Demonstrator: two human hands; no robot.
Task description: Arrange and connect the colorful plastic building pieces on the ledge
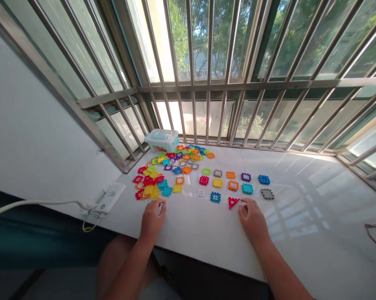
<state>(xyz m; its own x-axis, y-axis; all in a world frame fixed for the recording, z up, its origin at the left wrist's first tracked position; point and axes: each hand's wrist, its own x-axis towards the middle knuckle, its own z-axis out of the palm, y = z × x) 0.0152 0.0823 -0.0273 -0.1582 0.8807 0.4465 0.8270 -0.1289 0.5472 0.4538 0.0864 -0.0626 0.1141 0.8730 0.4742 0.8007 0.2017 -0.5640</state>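
Note:
My left hand (152, 218) rests on the table just in front of the heap of pieces, its fingers curled in with thumb and forefinger close together; nothing shows in them. Nearest to it are yellow notched tiles (152, 191) and teal ones (166, 190). My right hand (253, 220) lies at the right of a red triangle piece (233, 202). Its forefinger and thumb are a little apart, with the forefinger tip at the triangle's corner; whether they touch I cannot tell. Left of the triangle lie a blue window-frame tile (215, 197) and a small white piece (201, 193).
Loose rows of square tiles, among them a yellow one (217, 183) and a grey one (267, 193), spread beyond my right hand. A lidded clear box (162, 140) stands behind the heap. A white power strip (110, 198) lies at left. Metal bars (209, 83) line the window.

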